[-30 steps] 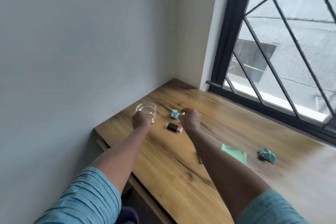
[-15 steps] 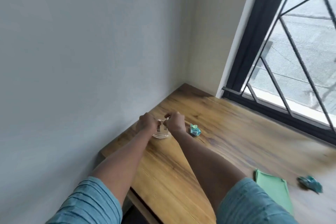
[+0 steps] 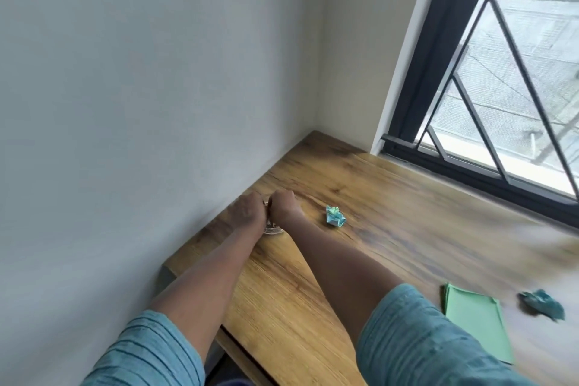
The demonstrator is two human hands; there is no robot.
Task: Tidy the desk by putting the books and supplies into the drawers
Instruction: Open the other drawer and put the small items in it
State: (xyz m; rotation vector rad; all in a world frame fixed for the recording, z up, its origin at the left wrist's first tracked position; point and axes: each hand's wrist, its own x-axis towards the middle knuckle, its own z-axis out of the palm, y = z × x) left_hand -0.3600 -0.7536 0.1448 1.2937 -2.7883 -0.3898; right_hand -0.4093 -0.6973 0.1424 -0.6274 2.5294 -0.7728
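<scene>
A small clear glass dish point(image 3: 273, 230) stands on the wooden desk point(image 3: 391, 197) close to the left wall, mostly hidden by my hands. My left hand point(image 3: 249, 208) curls round its left side. My right hand point(image 3: 283, 205) is a fist over its top, knuckles touching the left hand; whatever is under its fingers is hidden. A crumpled teal paper ball point(image 3: 336, 216) lies just right of my right hand. Nearer me on the right lie a green paper pad point(image 3: 476, 323) and a second crumpled teal ball point(image 3: 543, 304).
The grey wall runs along the desk's left edge, right beside my left hand. A black-framed window with diagonal bars point(image 3: 501, 103) borders the far right side. The desk's near-left corner point(image 3: 169, 266) sits below my left forearm.
Both hands moved from the middle of the desk to the glass dish by the wall and closed together over it. The small black item and white bits seen before are out of sight.
</scene>
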